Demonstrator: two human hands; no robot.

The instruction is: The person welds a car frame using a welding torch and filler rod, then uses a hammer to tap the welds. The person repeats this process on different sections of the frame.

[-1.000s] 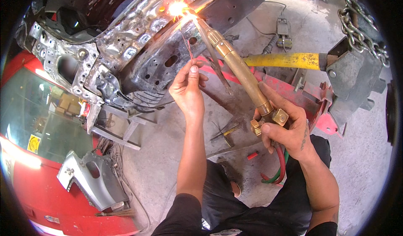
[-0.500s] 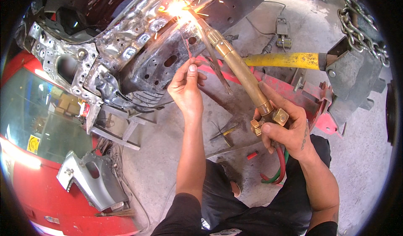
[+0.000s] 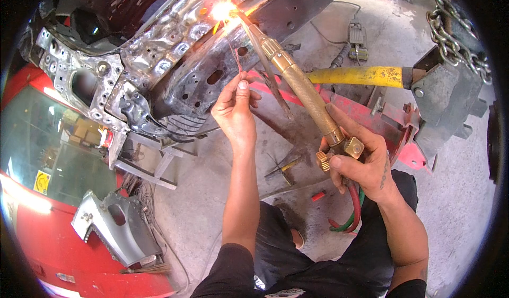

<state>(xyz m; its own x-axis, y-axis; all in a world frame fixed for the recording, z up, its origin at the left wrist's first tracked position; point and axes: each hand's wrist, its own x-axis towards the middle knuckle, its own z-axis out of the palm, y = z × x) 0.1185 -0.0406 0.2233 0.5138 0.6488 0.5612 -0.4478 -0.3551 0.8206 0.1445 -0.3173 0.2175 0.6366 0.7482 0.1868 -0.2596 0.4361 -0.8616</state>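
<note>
My right hand (image 3: 366, 162) is wrapped round the valve end of a brass gas welding torch (image 3: 305, 91). Red and green hoses (image 3: 354, 213) hang below that hand. The torch's tip reaches up and left to a bright glow (image 3: 224, 11) on the seam of a bare metal car body frame (image 3: 196, 80). Between thumb and fingers, my left hand (image 3: 237, 104) pinches a thin filler rod (image 3: 237, 59), which runs up toward the glow. The glare hides the rod's far end and the torch's very tip. A dark metal strip (image 3: 273, 88) slants beside the torch.
At right, a yellow bar (image 3: 366, 76) joins a grey steel block (image 3: 448, 93), with a chain (image 3: 458, 38) above. A red metal beam (image 3: 366, 117) crosses behind the torch. A red car panel (image 3: 79, 239) carries a silver fender piece (image 3: 119, 231) at lower left. A hammer (image 3: 286, 169) lies on the floor.
Fewer sparks fly from the glow, and it has shrunk a little. Both hands stay almost in place.
</note>
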